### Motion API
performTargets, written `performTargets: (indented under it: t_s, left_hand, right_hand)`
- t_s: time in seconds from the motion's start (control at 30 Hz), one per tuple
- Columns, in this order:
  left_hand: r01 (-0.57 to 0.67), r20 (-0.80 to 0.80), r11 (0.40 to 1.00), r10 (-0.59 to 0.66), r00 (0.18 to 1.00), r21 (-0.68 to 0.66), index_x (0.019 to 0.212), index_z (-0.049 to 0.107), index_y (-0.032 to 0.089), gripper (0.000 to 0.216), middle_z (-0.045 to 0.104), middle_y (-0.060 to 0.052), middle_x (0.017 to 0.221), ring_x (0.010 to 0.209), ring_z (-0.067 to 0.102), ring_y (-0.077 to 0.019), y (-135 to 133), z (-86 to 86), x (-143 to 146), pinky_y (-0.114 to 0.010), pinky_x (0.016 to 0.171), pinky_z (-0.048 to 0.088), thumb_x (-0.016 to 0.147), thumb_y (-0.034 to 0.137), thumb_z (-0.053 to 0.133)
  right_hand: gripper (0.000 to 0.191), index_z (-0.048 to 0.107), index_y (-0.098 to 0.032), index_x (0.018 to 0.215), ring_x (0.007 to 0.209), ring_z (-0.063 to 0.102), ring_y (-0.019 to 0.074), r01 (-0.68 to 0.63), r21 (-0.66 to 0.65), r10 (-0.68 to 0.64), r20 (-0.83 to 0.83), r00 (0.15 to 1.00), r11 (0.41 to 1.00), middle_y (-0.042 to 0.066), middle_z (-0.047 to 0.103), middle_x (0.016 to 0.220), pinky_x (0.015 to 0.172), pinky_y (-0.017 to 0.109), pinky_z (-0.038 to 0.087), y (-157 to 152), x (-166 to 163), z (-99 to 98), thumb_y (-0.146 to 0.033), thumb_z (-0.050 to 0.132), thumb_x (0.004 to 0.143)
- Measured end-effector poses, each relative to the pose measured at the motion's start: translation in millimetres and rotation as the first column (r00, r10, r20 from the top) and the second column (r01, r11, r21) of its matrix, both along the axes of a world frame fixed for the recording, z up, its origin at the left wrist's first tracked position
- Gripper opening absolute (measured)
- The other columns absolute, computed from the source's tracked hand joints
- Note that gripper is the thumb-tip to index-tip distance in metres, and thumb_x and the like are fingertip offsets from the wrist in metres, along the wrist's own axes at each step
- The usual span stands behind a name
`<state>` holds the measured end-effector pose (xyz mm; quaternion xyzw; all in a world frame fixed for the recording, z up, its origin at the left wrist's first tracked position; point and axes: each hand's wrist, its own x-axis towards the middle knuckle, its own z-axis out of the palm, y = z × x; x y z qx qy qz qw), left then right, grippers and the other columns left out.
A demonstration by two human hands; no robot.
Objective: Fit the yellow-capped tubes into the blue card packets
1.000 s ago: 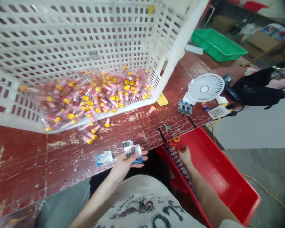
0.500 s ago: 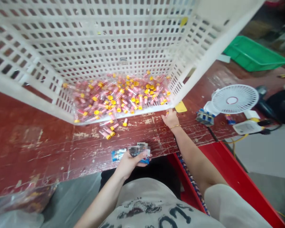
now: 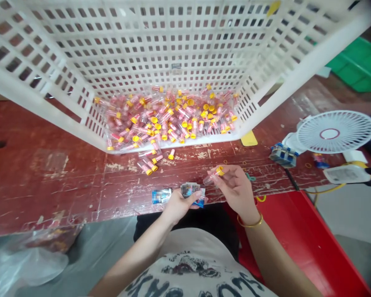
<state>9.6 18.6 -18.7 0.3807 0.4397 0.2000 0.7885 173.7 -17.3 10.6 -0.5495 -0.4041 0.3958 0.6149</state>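
My left hand (image 3: 177, 205) is closed around a small stack of blue-and-silver packets (image 3: 190, 190), held low over the table's front edge. Pinched in my right hand (image 3: 235, 187) is a clear tube with a yellow cap (image 3: 212, 176), tilted, just right of the stack. Another blue packet (image 3: 161, 196) lies flat on the table, left of my left hand. Many similar tubes with pink contents (image 3: 170, 117) fill the bottom of a white plastic basket (image 3: 173, 41) tipped on its side. Several loose tubes (image 3: 148, 167) lie in front of its rim.
On the right stand a white fan (image 3: 335, 132), a bundle of blue packets (image 3: 283, 155) and a green bin (image 3: 358, 64). A yellow card (image 3: 249, 138) lies by the basket's corner. A red tray (image 3: 303, 235) is below the table edge, with plastic bags (image 3: 34, 264) at lower left.
My right hand has come back from the basket's front right corner toward my left hand, with a tube in its fingers. My left hand still holds the packets. The view has shifted slightly.
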Motion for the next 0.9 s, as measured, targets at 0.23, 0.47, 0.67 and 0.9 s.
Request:
performTargets:
  t_s: [0.23,0.47,0.67,0.9]
  left_hand:
    - [-0.078,-0.019,0.986,0.082,0.996,0.146,0.073,0.066,0.014,0.026,0.066,0.0,0.059,0.054,0.059,-0.012,-0.6,4.8,-1.6,-0.021,0.052,0.047,0.061,0.031,0.081]
    - [-0.08,-0.03,0.982,0.086,0.996,0.17,0.075,0.07,0.013,0.028,0.07,-0.002,0.066,0.062,0.063,-0.0156,-2.0,11.2,-0.9,-0.025,0.062,0.051,0.058,0.032,0.083]
    - [-0.032,0.138,0.974,0.064,0.988,-0.223,0.101,0.068,0.013,0.043,0.073,-0.012,0.093,0.082,0.07,-0.0244,-6.4,18.2,1.8,-0.037,0.069,0.057,0.067,0.037,0.078]
    - [-0.128,0.142,0.94,0.181,0.973,-0.316,0.091,0.07,0.009,0.04,0.074,-0.012,0.081,0.073,0.07,-0.0203,-3.0,22.4,15.2,-0.03,0.07,0.057,0.068,0.04,0.077]
  right_hand:
    - [0.017,0.05,-0.022,0.097,0.091,0.062,0.0161,-0.209,0.084,0.183,0.238,0.954,0.974,0.006,0.057,0.103,0.081,0.034,0.054,6.2,2.2,17.3,-0.016,0.06,0.085]
    - [0.018,0.053,-0.021,0.093,0.086,0.064,0.0168,-0.323,-0.091,0.335,0.195,0.922,0.942,0.005,0.063,0.094,0.08,0.033,0.054,11.7,2.0,10.4,-0.025,0.065,0.081]
    - [0.024,0.053,-0.02,0.088,0.082,0.066,0.0169,-0.35,-0.196,0.33,-0.129,0.935,0.916,0.004,0.066,0.088,0.074,0.031,0.054,9.5,5.7,-12.7,-0.038,0.066,0.08]
    - [0.075,0.037,-0.026,0.116,0.106,0.054,0.0208,-0.278,-0.121,0.299,0.223,0.928,0.953,0.008,0.047,0.118,0.085,0.033,0.052,-22.6,-20.8,-20.7,-0.027,0.083,0.057]
